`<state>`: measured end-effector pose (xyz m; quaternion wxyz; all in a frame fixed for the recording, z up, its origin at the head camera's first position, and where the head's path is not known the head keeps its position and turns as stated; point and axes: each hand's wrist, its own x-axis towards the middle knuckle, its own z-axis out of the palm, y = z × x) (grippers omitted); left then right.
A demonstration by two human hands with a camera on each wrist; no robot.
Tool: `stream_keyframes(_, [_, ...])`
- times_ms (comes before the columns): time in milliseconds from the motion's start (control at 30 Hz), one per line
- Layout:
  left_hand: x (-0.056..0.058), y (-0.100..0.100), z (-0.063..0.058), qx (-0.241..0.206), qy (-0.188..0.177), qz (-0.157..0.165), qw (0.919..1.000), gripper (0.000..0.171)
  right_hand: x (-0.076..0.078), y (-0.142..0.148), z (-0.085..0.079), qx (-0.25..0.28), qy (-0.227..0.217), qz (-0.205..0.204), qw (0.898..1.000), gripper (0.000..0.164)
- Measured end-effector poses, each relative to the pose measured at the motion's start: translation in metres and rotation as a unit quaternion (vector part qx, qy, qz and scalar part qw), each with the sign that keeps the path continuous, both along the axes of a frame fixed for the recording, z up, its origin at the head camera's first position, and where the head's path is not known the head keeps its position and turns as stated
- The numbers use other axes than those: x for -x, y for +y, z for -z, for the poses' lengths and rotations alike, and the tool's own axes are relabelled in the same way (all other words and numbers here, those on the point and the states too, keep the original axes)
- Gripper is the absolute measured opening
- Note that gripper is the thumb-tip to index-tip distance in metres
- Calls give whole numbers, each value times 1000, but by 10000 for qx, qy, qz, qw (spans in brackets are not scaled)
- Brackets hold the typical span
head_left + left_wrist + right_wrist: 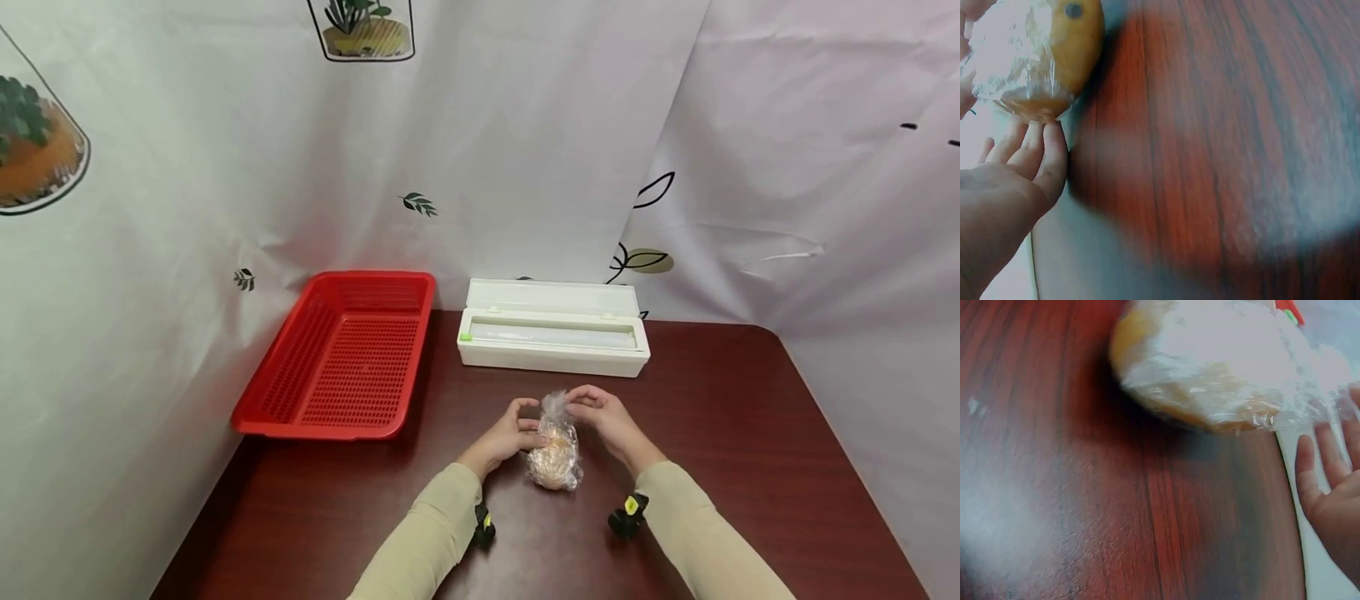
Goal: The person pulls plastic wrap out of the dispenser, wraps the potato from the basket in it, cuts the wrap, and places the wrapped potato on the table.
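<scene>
A rounded yellow fruit (1085, 44) with a dark spot, its kind unclear, is wrapped in clear plastic wrap (1229, 369). It lies on the dark wood table, with the gathered end of the wrap sticking up away from me in the head view. My left hand (510, 435) is at the fruit's left side; in the left wrist view its outstretched fingertips (1050, 131) touch the wrapped underside. From the other side, my right hand (606, 418) pinches the loose end of the wrap, with its other fingers (1329, 459) extended below.
Behind the hands stands a white plastic wrap dispenser (555, 360), its lid raised and a roll inside. A red slotted basket (322, 429) sits at the back left of the table (720, 433). A printed white curtain (525, 150) hangs along the back and sides.
</scene>
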<state>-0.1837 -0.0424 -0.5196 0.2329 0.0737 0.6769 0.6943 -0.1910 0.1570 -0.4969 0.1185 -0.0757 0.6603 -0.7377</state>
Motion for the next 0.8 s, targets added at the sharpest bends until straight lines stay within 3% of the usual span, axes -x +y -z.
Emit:
stream_keyframes(100, [1,0,2,8,33,-49,10000,52,-6,2,-8,-105,402,-263,9988,31])
stream_keyframes(200, [-1,1,2,116,372,7,9992,43,-11,1,-13,-1066,965,-321,9891,48])
stream_keyframes(300, [-7,3,-3,193,721,-56,9972,34,-16,-1,-13,-2150,1757,-182,9605,38])
stream_keyframes(433, [-19,6,-17,147,1023,-328,9941,23,-29,-4,-9,-2874,2920,-229,9119,14])
stream_keyframes(500, [-23,7,-23,144,1076,-491,9929,18,-37,-5,-6,-3276,3546,-407,8748,12])
stream_keyframes(600, [-22,5,-18,260,982,-722,9922,13,-49,-7,-1,-4120,4452,-617,7926,22])
stream_keyframes(700, [-18,-2,-11,434,568,-792,9943,15,-58,-10,4,-4858,4947,-705,7171,39])
stream_keyframes(733, [-16,-4,-8,565,467,-762,9944,18,-60,-11,5,-5062,5037,-724,6963,43])
stream_keyframes(800, [-15,-8,-6,1084,358,-563,9919,26,-64,-12,9,-5388,5108,-781,6654,46])
